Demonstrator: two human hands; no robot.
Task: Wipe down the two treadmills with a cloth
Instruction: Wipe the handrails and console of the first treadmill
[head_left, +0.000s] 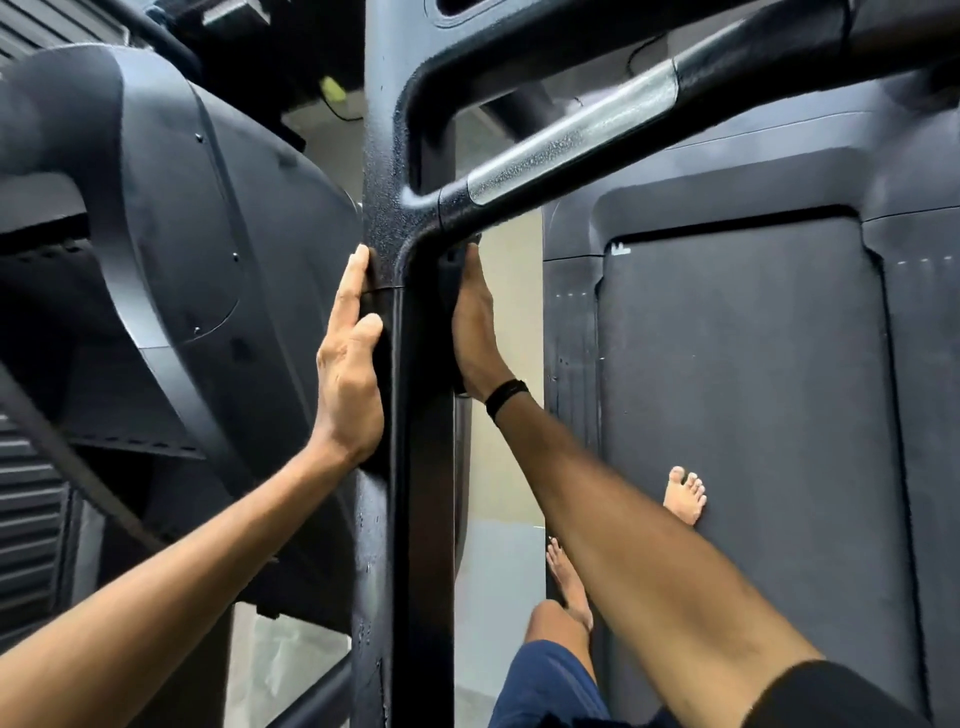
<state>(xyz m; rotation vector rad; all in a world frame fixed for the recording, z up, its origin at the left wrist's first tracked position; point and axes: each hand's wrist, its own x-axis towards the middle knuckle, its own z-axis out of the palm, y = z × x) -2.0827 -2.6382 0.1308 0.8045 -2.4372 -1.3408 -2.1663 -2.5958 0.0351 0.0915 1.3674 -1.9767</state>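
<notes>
Treadmill (743, 395) belt lies right, under your feet | upright post (415, 415) being wiped near its handrail joint, I judge | left hand (350, 364) flat, fingers straight on post | right hand (475, 322) presses dark cloth (451, 280) against post | next: slide cloth downward.

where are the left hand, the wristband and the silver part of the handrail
left hand (349, 369): head view, on the back of the hand, against the post.
wristband (507, 397): head view, on the black band at the right wrist.
silver grip (571, 139): head view, middle of the handrail's metal section.
</notes>
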